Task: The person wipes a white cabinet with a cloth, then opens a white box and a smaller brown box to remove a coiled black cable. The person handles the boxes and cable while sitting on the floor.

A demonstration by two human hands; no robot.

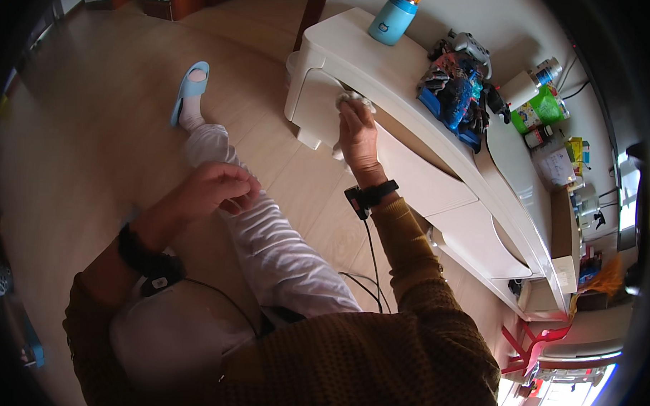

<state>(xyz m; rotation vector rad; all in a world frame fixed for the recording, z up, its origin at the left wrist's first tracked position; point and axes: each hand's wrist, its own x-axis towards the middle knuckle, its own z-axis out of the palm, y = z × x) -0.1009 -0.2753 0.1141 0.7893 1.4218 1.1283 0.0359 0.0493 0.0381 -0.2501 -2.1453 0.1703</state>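
My right hand [358,137] grips a crumpled white cloth [346,99] at the upper edge of a drawer front [320,95] on a white TV cabinet [336,34]. Part of the cloth is hidden behind my fingers. My left hand [223,187] hangs in the air above my white-trousered leg [280,250], loosely curled, with nothing visible in it. A black strap with a small device and a cable is on each wrist. Another drawer front [485,235] lies farther along the cabinet, with a curved gap along its top.
On the cabinet top stand a light-blue cup [393,20] of orange sticks, a blue bin [457,100] of small items, a grey game controller [471,48], a white bottle [525,84] and a cardboard box [565,238]. A red plastic stool [540,345] stands beyond the cabinet's end.
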